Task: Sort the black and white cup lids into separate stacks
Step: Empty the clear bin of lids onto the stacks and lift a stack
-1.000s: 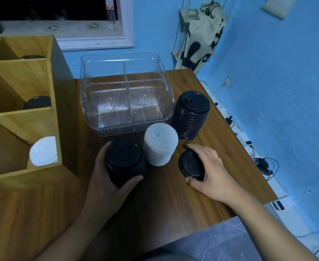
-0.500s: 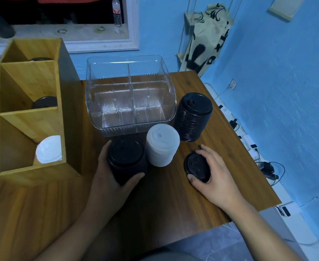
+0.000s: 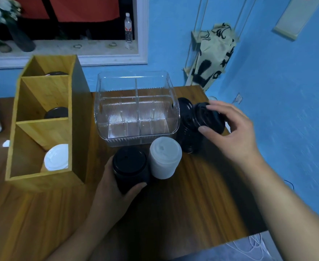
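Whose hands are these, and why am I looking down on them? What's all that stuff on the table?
No machine here: a person wears a camera on their head, so you see what they see. On the wooden table stand a clear box, a wooden rack and stacks of cup lids. The left hand grips a short black stack beside a white stack. The right hand holds one black lid in the air by the tall black stack.

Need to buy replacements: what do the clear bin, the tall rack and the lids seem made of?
Clear bin: glossy transparent plastic, ribbed see-through walls. Rack: bamboo or light wood, matte, visible grain. Black lid and white lids: probably thin moulded plastic, faint sheen.
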A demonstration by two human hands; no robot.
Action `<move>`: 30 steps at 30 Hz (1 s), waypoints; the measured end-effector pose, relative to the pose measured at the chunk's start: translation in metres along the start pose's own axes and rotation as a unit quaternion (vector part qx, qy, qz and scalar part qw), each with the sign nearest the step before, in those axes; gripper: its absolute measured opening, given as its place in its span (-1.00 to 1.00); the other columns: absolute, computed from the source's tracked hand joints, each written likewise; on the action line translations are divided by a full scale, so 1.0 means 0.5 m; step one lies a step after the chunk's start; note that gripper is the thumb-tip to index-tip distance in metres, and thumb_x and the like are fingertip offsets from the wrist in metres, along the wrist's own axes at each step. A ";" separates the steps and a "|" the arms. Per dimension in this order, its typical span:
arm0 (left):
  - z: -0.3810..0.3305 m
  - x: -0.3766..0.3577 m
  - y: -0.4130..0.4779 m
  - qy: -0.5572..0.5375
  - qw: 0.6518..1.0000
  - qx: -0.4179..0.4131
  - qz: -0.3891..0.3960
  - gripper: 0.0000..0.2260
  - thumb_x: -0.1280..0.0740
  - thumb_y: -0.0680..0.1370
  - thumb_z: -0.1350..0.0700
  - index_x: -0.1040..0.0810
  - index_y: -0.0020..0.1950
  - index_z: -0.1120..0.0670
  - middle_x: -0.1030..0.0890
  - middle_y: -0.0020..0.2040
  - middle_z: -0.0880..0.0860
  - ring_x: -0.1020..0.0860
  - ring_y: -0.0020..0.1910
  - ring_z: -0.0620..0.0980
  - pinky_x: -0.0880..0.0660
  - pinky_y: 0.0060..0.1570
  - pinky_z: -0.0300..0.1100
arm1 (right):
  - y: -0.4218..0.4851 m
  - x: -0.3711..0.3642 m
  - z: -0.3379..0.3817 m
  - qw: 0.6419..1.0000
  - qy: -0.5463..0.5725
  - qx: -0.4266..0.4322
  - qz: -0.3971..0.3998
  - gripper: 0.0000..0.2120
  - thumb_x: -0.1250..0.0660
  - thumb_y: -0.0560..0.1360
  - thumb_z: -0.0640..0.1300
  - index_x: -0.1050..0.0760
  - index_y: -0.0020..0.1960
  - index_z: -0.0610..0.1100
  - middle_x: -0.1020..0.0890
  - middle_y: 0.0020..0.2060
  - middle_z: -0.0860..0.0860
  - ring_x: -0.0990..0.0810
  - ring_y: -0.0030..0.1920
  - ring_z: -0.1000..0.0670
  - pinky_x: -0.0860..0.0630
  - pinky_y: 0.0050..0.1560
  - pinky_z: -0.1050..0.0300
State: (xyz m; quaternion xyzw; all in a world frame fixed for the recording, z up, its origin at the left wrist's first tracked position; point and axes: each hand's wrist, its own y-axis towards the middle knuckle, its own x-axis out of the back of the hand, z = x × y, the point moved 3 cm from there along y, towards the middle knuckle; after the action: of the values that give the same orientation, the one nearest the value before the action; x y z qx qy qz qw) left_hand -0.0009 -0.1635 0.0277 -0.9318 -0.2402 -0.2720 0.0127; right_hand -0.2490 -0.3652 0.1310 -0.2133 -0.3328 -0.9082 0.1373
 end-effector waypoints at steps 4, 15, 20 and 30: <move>0.005 0.000 0.001 0.003 1.000 0.016 0.005 -0.10 -0.53 0.26 -0.19 -0.06 0.45 -0.27 -0.19 0.24 -0.53 -0.18 0.26 -0.60 -0.20 0.11 -0.69 | 0.095 0.015 -0.034 0.998 0.060 -0.011 -0.010 -0.66 -0.50 0.47 -0.11 -0.61 0.24 -0.09 -0.62 0.28 -0.07 -0.55 0.35 -0.01 -0.47 0.39 -0.04; 0.007 0.000 0.004 -0.014 1.000 0.021 0.004 -0.17 -0.57 0.23 -0.16 -0.13 0.32 -0.42 -0.26 0.25 -0.48 -0.19 0.19 -0.75 -0.15 0.13 -0.74 | 0.064 -0.079 -0.101 0.984 -0.113 -0.022 0.133 -0.59 -0.39 0.53 0.15 -0.59 0.34 0.08 -0.52 0.35 0.15 -0.42 0.36 0.09 -0.35 0.40 0.11; 0.012 -0.002 0.004 -0.017 1.000 0.025 0.003 -0.17 -0.57 0.22 -0.16 -0.14 0.32 -0.41 -0.28 0.25 -0.47 -0.21 0.19 -0.74 -0.18 0.12 -0.73 | 0.044 -0.086 -0.100 0.979 -0.160 0.045 0.116 -0.54 -0.37 0.54 0.15 -0.57 0.38 -0.01 -0.50 0.40 0.08 -0.40 0.41 0.00 -0.30 0.44 0.15; 0.012 -0.003 0.006 -0.014 1.000 0.013 0.004 -0.16 -0.57 0.23 -0.15 -0.16 0.37 -0.31 -0.29 0.25 -0.45 -0.22 0.19 -0.74 -0.18 0.12 -0.73 | 0.000 -0.106 -0.124 0.967 -0.210 0.127 0.069 -0.40 -0.51 0.50 0.08 -0.50 0.44 -0.17 -0.48 0.44 -0.06 -0.42 0.45 -0.14 -0.41 0.44 -0.10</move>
State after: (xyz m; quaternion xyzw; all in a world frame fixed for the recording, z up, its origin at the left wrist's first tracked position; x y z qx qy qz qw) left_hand 0.0026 -0.1659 0.0223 -0.9362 -0.2403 -0.2555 0.0221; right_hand -0.2212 -0.4006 0.0628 -0.4022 -0.4516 -0.7817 0.1524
